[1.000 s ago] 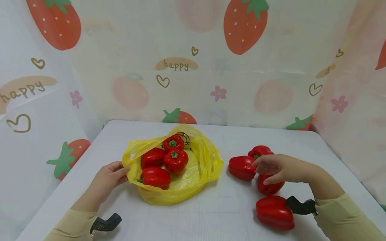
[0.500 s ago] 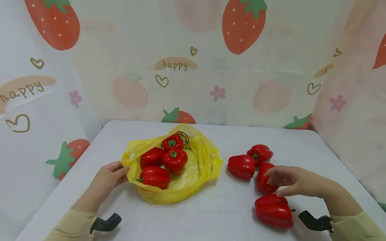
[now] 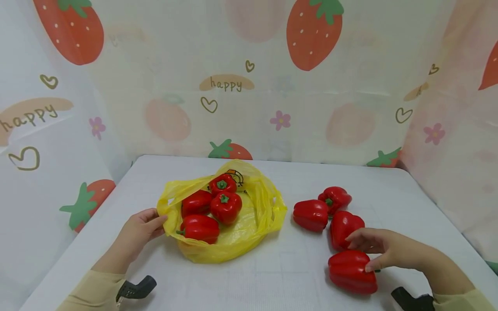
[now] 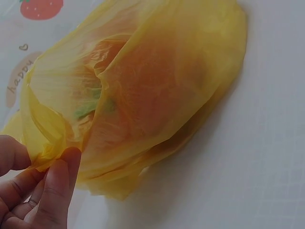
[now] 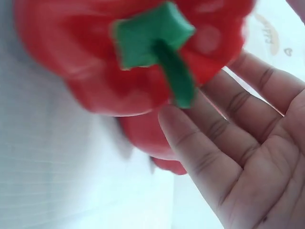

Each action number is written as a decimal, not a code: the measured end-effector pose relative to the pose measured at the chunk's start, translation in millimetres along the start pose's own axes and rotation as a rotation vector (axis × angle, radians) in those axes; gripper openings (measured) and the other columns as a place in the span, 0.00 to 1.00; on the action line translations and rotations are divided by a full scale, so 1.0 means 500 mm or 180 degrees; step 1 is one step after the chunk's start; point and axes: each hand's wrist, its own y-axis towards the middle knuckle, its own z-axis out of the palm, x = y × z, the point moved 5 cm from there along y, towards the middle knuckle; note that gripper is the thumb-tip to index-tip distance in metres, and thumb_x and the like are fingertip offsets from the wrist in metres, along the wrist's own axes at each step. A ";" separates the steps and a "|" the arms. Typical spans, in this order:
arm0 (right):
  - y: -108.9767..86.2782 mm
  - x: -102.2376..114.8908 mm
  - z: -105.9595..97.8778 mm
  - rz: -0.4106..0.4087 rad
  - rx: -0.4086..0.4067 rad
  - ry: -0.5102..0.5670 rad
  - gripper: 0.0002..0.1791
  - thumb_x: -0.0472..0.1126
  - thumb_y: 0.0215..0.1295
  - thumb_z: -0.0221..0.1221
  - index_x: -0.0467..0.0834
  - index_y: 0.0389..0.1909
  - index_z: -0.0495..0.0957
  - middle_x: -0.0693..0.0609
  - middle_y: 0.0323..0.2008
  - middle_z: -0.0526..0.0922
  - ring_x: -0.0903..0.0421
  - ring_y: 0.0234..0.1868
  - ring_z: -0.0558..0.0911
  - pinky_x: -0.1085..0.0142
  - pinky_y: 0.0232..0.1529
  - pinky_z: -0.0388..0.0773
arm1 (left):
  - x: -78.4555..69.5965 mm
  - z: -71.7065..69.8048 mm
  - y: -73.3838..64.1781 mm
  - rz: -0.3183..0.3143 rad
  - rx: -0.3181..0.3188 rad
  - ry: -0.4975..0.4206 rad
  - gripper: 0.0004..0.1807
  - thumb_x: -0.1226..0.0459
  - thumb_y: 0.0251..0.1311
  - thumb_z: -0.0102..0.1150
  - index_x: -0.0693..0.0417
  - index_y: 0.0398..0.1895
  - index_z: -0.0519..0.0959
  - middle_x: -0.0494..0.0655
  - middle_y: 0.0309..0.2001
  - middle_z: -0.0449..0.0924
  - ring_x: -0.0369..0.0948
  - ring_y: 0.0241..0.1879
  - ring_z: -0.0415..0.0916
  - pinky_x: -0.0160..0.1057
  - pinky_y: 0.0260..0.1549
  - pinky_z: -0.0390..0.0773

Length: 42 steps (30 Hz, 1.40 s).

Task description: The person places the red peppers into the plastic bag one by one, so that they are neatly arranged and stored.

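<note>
My left hand (image 3: pixel 141 229) pinches the left edge of a yellow plastic bag (image 3: pixel 237 250) between thumb and fingers; in the left wrist view the thin film (image 4: pixel 45 155) bunches at the fingertips. Several red bell peppers (image 3: pixel 200 229) lie inside the bag's wide mouth. On the right, my right hand (image 3: pixel 394 250) hovers over the nearest loose bell pepper (image 3: pixel 350 276), its fingers loosely bent and apart. From the right wrist, that pepper's green stem (image 5: pixel 176 71) shows right beside the fingers (image 5: pixel 200 152), which are not curled round it. Whether they touch it, I cannot tell.
Behind the nearest pepper lie three more loose red bell peppers: one close behind it (image 3: pixel 344 229), one to the left (image 3: pixel 311 215), one at the back (image 3: pixel 335 198). A white-covered table (image 3: pixel 272 285) lies beneath, with strawberry-printed curtains (image 3: pixel 241 43) around it.
My right hand has moved toward me and slightly right, from above the back peppers down to the nearest one. The left hand and bag have stayed in place.
</note>
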 end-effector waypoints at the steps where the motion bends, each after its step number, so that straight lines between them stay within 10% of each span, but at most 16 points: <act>1: -0.001 -0.003 0.003 0.0006 0.0019 0.0018 0.30 0.37 0.53 0.63 0.35 0.57 0.65 0.37 0.52 0.70 0.62 0.49 0.74 0.65 0.43 0.79 | 0.000 0.000 0.000 -0.0001 -0.0003 0.0007 0.30 0.49 0.62 0.51 0.60 0.61 0.66 0.57 0.56 0.70 0.40 0.44 0.76 0.34 0.44 0.77; 42: 0.005 -0.015 0.034 0.0467 0.0459 0.0077 0.33 0.37 0.47 0.65 0.41 0.58 0.68 0.43 0.49 0.71 0.46 0.49 0.70 0.61 0.41 0.79 | -0.001 0.003 0.003 0.0021 0.0020 0.0009 0.30 0.49 0.62 0.51 0.61 0.60 0.66 0.57 0.56 0.70 0.39 0.43 0.76 0.34 0.44 0.77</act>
